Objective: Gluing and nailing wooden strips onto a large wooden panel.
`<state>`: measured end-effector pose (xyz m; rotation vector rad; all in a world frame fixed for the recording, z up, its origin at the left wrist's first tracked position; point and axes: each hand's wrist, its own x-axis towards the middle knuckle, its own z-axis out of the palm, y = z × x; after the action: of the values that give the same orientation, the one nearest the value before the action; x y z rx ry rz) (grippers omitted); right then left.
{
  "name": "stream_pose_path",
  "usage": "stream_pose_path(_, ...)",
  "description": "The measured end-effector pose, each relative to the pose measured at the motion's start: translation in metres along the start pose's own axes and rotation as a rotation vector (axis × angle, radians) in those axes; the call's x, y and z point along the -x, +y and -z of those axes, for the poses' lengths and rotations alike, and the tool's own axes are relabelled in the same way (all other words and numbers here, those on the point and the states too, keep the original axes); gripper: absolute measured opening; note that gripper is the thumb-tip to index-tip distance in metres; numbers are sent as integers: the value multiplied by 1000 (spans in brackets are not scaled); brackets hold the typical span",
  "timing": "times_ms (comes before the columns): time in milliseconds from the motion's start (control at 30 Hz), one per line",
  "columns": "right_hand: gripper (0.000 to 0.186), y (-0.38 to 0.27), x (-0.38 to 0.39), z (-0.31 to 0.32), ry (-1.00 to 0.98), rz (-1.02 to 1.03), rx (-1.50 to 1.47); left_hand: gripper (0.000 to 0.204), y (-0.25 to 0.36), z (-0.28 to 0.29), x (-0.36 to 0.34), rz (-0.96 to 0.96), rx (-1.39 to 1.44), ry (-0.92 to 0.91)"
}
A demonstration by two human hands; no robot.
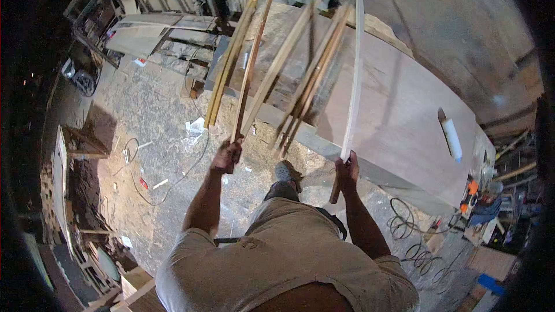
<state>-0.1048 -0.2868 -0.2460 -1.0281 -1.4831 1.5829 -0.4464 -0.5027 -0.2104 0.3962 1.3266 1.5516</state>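
Note:
My left hand (228,156) is closed around the lower end of a narrow reddish-brown wooden strip (254,58), which slants up and away over the low worktable. In my right hand (347,171) is a long pale wooden strip (354,75); it rises almost straight to the top of the view, and a short darker end (335,192) pokes out below my fist. Between my hands, more strips (312,81) lie across the table with their near ends past its edge. Left of the brown strip are yellowish strips (231,60).
The broad worktable (399,110) carries a white roll (451,138) at right. Cables lie coiled (402,219) on the floor at right, and a cord (167,199) runs across sawdust at left. Scrap boards (139,34) are piled far left; tools (480,202) crowd the right.

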Motion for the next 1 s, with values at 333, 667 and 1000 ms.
stream_pose_path(333,36,-27,128,159,291,-147,73,38,-81,-191,44,353,557,-388)
stream_pose_path(667,37,-3,254,234,598,-181,363,32,-123,-300,54,476,171,-582)
stream_pose_path(1000,27,19,274,253,689,-223,490,37,-155,-341,42,524,-59,-670)
